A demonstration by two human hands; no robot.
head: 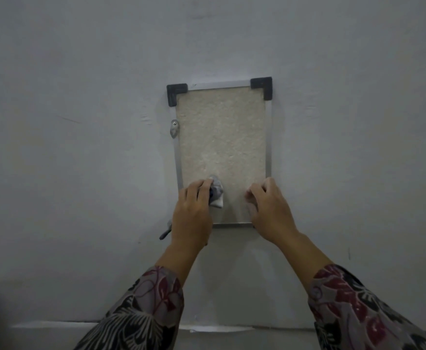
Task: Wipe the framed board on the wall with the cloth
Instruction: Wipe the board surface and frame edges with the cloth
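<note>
A tall, bumpy beige board in a thin silver frame (223, 137) hangs on the grey wall (80, 122). The left hand (194, 210) squeezes a small scrunched grey and white cloth (216, 195) and pushes it on the board's low left part. The right hand (270, 210) sits on the low right corner with bent fingers; I cannot tell if it grabs the frame. The wiping seems to be at the bottom. Next, the cloth should rub upward and across, gently.

Grey wall (80, 72), pale strip (55, 324) along bottom
</note>
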